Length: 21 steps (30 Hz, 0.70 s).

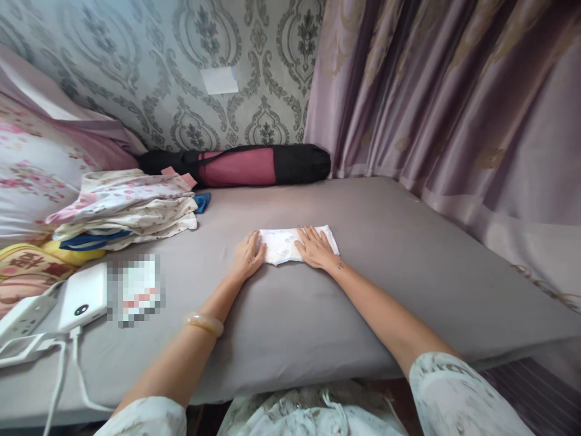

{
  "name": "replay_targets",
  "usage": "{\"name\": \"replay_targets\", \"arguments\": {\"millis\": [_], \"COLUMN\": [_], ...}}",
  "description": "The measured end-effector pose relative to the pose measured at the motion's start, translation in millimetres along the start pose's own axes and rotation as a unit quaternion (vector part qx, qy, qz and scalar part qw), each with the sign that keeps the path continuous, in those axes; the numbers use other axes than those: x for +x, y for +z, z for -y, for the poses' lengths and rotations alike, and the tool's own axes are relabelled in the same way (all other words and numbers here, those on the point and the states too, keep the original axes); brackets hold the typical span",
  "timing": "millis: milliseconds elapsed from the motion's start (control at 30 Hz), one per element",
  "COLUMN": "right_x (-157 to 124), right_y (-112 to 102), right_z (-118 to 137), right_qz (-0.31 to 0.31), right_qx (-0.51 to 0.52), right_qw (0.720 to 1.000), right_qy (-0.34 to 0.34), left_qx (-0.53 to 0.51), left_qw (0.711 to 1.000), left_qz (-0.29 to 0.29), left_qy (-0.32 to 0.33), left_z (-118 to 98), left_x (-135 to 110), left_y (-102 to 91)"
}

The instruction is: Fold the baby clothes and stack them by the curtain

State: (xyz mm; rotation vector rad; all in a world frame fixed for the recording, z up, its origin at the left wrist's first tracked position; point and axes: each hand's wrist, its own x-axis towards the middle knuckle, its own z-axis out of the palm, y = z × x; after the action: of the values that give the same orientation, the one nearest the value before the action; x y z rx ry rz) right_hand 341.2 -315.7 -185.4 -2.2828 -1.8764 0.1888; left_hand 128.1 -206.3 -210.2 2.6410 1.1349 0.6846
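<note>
- So your cloth (279,245) is lying flat about mid-bed, well in from the near edge of the bed (408,260) and apart from the far one too. White, faint grey print, long side running left to right.
- Left hand (249,253): palm down at the cloth's left end, fingers loose and touching that end. Grip isn't clenched and nothing's pinched, as far as I can tell.
- Right hand (315,247): fingers spread flat over the right part of the cloth. No grasp there either, just resting on top.
- Progress, my read: the cloth is already laid out in a neat low strip, looks folded, so the bulk seems done.
- What's left: its near edge sags a bit crooked between your hands, and the right end isn't quite square, so I'd call it not fully tidy. Can't tell how many layers are under there.
- Nothing's crowding you: the clothes pile (136,203) sits toward the bed's far left corner, the bag (238,166) runs along the far edge, and the power bank (86,293) is over by the near left corner.
</note>
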Motion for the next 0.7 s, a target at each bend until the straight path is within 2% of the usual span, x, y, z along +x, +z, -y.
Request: {"name": "replay_targets", "arguments": {"millis": [133, 267, 500, 700], "right_x": [5.5, 14.6, 16.6, 21.4], "right_y": [-4.4, 2.2, 16.5, 4.9], "right_z": [14.2, 34.6, 42.2, 48.7], "right_qz": [-0.011, -0.04, -0.091, -0.031], "right_qx": [0.016, 0.02, -0.005, -0.011], "right_qw": [1.0, 0.998, 0.995, 0.999], "right_qy": [-0.001, -0.036, -0.042, -0.023], "left_qx": [-0.024, -0.06, -0.099, -0.115], "left_qw": [1.0, 0.997, 0.991, 0.987], "left_qz": [-0.019, -0.043, -0.062, -0.068], "left_qy": [0.005, 0.004, -0.059, -0.085], "left_z": [3.1, 7.4, 10.4, 9.6], "left_x": [0.5, 2.2, 5.5, 6.8], "left_y": [2.5, 7.9, 12.2, 9.8]}}
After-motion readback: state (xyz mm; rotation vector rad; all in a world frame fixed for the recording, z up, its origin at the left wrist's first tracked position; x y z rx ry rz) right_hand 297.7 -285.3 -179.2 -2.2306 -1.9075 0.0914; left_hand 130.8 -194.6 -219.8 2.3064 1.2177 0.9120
